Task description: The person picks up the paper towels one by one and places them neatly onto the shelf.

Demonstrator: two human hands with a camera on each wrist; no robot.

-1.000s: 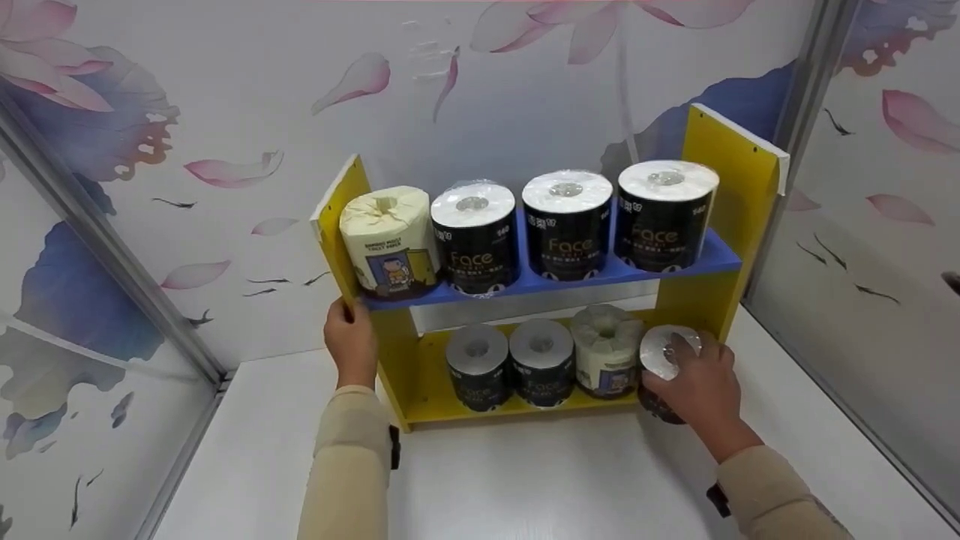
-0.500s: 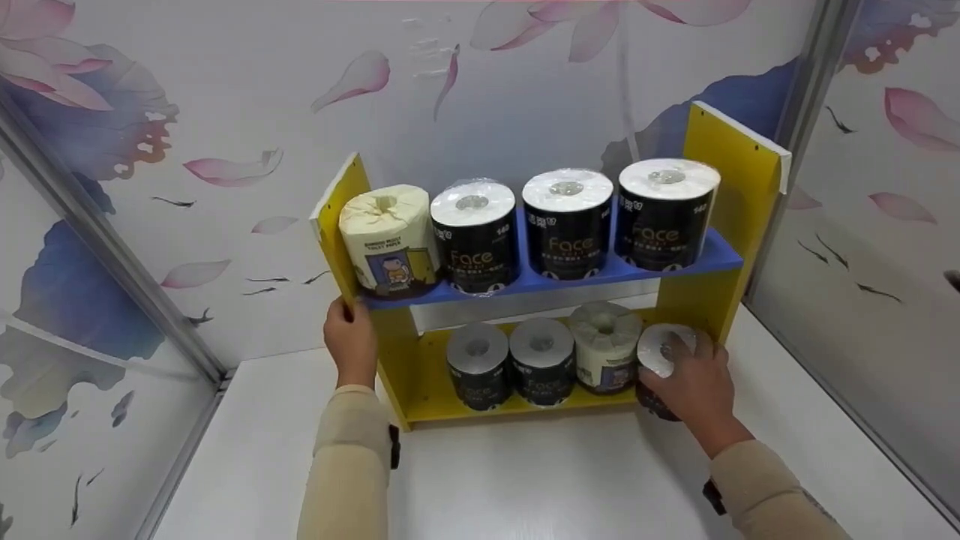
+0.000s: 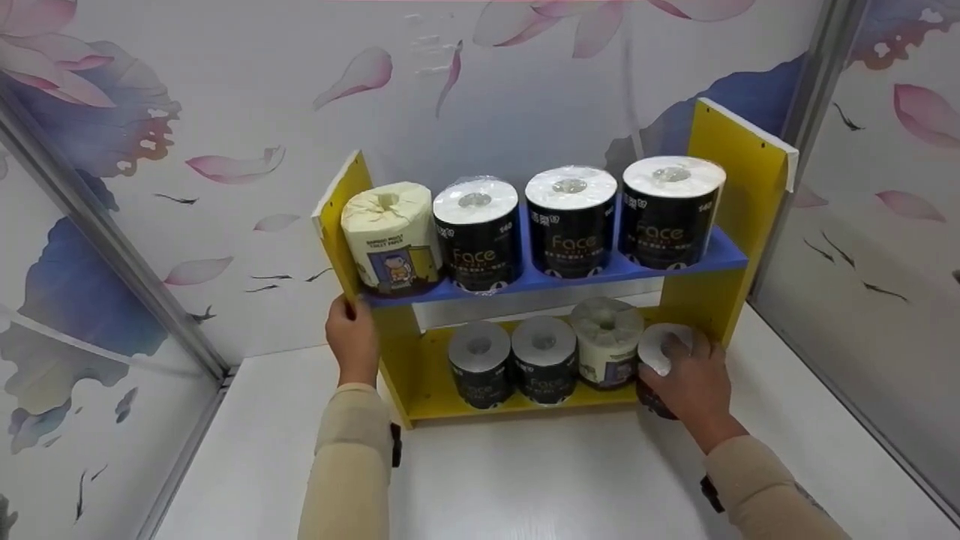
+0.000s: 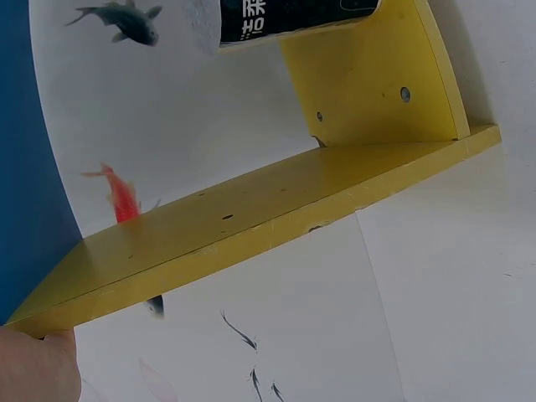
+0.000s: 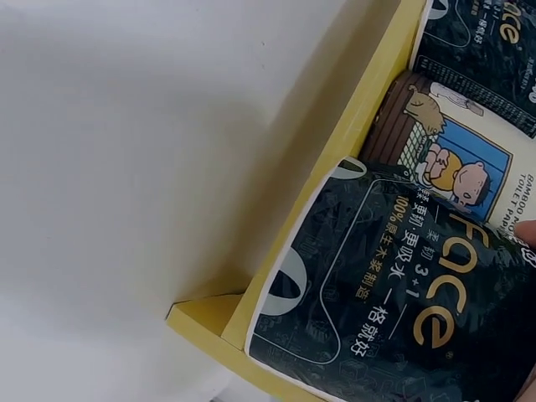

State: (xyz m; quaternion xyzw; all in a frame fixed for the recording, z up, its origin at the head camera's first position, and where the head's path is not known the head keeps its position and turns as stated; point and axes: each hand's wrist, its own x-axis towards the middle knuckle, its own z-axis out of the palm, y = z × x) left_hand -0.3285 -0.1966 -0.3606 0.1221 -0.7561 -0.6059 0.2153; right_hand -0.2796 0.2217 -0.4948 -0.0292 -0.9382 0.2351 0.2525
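Observation:
My right hand [image 3: 699, 381] grips a toilet roll [image 5: 394, 285] in a black "Face" wrapper at the right end of the lower yellow shelf [image 3: 442, 415]. The roll's base is at the shelf's front edge in the right wrist view, close beside a cream-wrapped toilet roll [image 3: 606, 352]. Further left on that level stand two black-wrapped rolls [image 3: 480, 382]. With my left hand [image 3: 352, 345] I hold the yellow left side panel [image 3: 391, 330] of the rack, just under its blue upper shelf [image 3: 534, 283]. Part of that hand [image 4: 38, 364] shows at the left wrist view's lower corner.
Along the upper shelf stand a cream roll [image 3: 394, 247] and three black-wrapped rolls [image 3: 571, 232]. The rack rests on a white table [image 3: 525, 472]. Behind it rises a flower-printed wall [image 3: 517, 112], with more panels at both sides.
My right hand has shifted slightly left and inward with the black-wrapped toilet roll, which now sits nearer the cream one. My left hand keeps its hold on the side panel.

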